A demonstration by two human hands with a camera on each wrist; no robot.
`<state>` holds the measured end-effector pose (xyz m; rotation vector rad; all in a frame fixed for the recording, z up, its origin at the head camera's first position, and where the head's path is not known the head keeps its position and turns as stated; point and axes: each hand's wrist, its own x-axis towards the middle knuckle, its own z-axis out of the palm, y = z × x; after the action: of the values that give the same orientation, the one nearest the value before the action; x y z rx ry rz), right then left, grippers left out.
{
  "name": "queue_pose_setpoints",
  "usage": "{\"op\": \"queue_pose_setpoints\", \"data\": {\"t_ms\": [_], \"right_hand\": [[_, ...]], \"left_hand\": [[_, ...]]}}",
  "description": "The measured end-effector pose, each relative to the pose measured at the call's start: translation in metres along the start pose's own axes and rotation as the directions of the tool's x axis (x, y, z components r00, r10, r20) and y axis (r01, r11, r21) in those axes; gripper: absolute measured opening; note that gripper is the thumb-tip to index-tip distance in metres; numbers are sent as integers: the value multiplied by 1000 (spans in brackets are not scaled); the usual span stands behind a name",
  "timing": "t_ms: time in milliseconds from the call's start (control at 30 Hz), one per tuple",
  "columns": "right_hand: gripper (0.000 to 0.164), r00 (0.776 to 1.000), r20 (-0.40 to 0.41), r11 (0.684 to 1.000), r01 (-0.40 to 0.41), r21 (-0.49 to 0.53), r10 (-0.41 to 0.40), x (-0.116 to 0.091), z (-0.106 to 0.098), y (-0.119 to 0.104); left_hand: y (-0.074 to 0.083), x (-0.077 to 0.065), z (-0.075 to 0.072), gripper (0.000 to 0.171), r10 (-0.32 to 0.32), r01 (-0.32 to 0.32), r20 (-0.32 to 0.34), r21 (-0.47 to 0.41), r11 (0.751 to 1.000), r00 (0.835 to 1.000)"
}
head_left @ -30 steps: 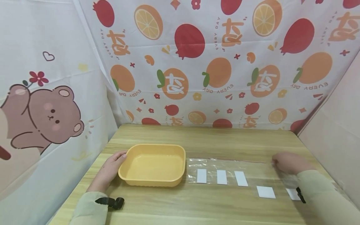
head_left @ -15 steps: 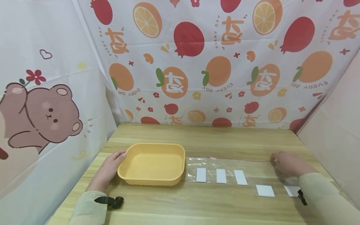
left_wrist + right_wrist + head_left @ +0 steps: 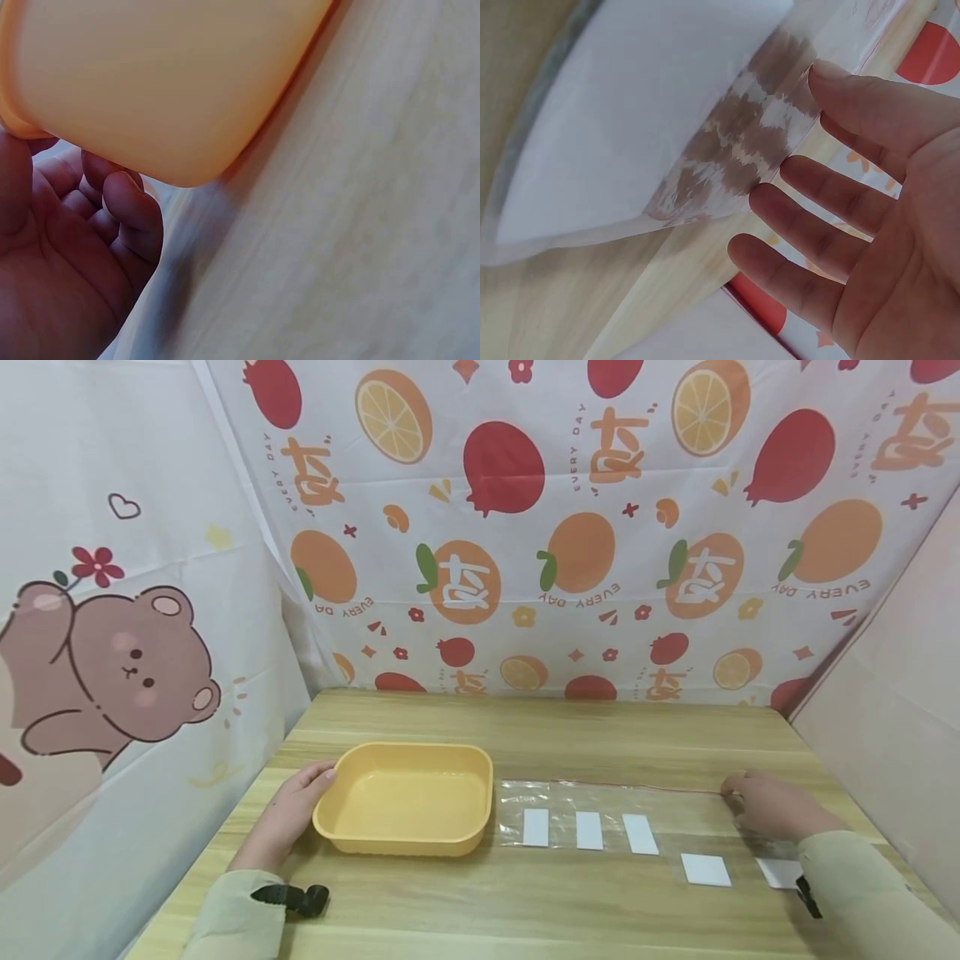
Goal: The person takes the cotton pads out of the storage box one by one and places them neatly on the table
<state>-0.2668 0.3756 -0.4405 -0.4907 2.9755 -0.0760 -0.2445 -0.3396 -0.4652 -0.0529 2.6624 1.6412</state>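
Note:
My left hand (image 3: 281, 818) holds the left side of a shallow yellow plastic basin (image 3: 405, 847). In the left wrist view, its thumb is at the rim while the other fingers curl below against the outer wall (image 3: 165, 90). At the right, my right hand (image 3: 780, 806) pinches the top edge of a clear zip bag (image 3: 727, 142) between thumb and forefinger. The remaining fingers (image 3: 802, 240) reach out loosely by that edge. A white card (image 3: 630, 97) shows through this bag. Part of it is hidden under the sleeve in the head view.
Several more clear bags with white cards (image 3: 588, 831) lie in a row right of the basin, a reddish line along their top. One card (image 3: 706, 870) sits nearer the front. Printed cloths (image 3: 577, 552) hang behind and beside the wooden table (image 3: 525, 910).
My right hand was blurred in motion a second ago and has settled at the bag's top edge, the sleeve shifting slightly. My left hand and the basin stay in place.

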Motion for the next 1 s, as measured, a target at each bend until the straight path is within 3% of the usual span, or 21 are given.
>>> {"op": "queue_pose_setpoints", "data": {"t_ms": [367,700,867,1000], "right_hand": [[33,999,-30,1000,14,27,-13,-4,-1,3],[28,996,-84,998,23,64,-18,0,-13,-18],[29,990,-131,994,59,89,-47,3,-17,-39],[33,986,-154,990,74,120,-55,6,-15,-61]], "left_hand": [[5,3,5,62,27,-26,7,-25,999,1000],[2,4,7,65,-2,2,19,-1,1000,1000],[4,4,1,65,7,-6,-4,97,995,1000],[18,1,-1,63,52,-28,-81,271,962,995]]}}
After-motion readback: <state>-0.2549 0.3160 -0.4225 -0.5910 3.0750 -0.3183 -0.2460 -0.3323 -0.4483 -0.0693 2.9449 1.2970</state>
